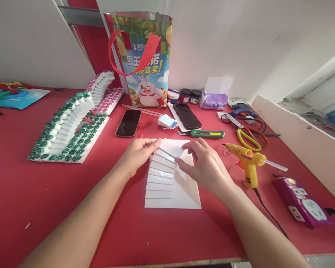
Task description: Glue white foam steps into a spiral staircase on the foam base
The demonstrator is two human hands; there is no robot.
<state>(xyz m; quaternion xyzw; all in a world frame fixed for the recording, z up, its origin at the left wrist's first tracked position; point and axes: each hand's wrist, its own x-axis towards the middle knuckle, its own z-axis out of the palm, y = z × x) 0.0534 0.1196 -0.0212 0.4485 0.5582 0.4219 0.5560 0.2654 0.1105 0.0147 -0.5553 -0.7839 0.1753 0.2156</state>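
A white board [187, 191] lies on the red table, with several overlapping white strips [159, 181] fanned up its left side. At the upper end of the row, my left hand [138, 153] pinches the left end of the topmost strip [166, 155] between thumb and fingers. My right hand [206, 163] is at that strip's right end, its thumb touching the end and its fingers curled above the board. Whether the right fingers grip the strip or only press on it is hard to see.
Right of the board are a yellow glue gun [249, 163], scissors [247, 137] and a purple power strip [301, 203]. Behind it lie a green cutter [208, 134], phone [128, 123], cards [167, 121] and gift bag [147, 67]. A green-and-white decorated piece [69, 130] stands at left.
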